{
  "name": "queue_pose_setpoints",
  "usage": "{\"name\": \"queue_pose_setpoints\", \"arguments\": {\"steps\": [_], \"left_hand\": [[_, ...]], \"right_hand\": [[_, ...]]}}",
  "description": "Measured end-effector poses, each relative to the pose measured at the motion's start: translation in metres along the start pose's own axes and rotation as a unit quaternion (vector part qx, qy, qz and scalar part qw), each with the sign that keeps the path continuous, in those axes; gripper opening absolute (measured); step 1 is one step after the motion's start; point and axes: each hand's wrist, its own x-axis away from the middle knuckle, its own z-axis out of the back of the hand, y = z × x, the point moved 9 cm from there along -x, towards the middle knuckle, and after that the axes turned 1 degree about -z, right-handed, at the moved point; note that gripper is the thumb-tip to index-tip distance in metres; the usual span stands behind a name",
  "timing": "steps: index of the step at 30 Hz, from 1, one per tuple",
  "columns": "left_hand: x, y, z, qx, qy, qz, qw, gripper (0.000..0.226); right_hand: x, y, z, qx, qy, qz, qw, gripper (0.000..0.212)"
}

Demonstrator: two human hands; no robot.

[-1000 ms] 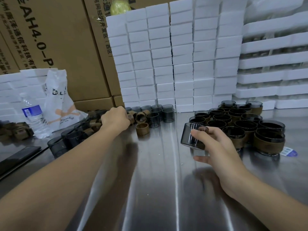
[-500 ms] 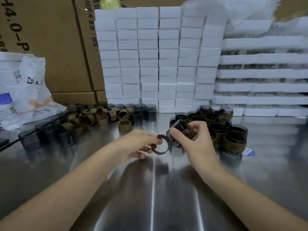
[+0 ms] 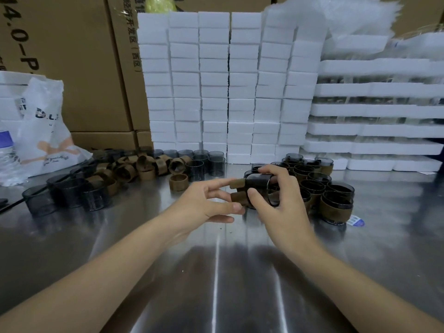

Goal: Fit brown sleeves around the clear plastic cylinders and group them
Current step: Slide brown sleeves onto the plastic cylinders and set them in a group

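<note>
Fingers [image 3: 276, 170] of your right hand [image 3: 278, 212] curl over the clear cylinder [image 3: 258, 185], thumb underneath, clamping it on its side above the steel table [image 3: 216, 272]. Your left hand [image 3: 204, 203] pinches the brown sleeve [image 3: 240, 198] between forefinger and thumb at the cylinder's left end. How far it's on, I can't tell, as your thumb covers the edge. The sleeved cylinders [image 3: 334, 195] sit just behind your right hand, partly hidden by it. Loose sleeves [image 3: 144, 167] and bare cylinders [image 3: 67, 195] lie far left. The water bottle [image 3: 7, 152] is cut off by the frame.
</note>
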Motion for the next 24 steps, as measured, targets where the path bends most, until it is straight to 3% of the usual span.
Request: {"name": "queue_pose_setpoints", "arguments": {"steps": [3,8,12,16,20,24], "left_hand": [[0.000,0.005,0.002,-0.018,0.035,-0.039,0.998,0.062],[0.006,0.027,0.006,-0.168,0.121,-0.146,0.967,0.055],[0.012,0.032,-0.006,-0.220,0.099,-0.189,0.952,0.052],[0.013,0.034,-0.016,-0.217,0.047,-0.187,0.957,0.050],[0.008,0.027,-0.009,-0.067,0.034,-0.103,0.992,0.034],[0.008,0.027,-0.010,-0.112,0.063,-0.118,0.985,0.029]], "right_hand": [[0.000,0.006,-0.004,0.002,-0.027,-0.013,1.000,0.040],[0.001,0.012,-0.012,-0.046,-0.074,-0.056,0.995,0.077],[0.002,0.016,-0.013,-0.077,-0.067,-0.088,0.991,0.082],[-0.001,0.014,-0.005,-0.079,-0.027,-0.073,0.994,0.071],[-0.004,0.004,0.000,-0.013,-0.006,-0.026,1.000,0.074],[-0.003,-0.001,-0.001,0.001,0.002,0.008,1.000,0.068]]}}
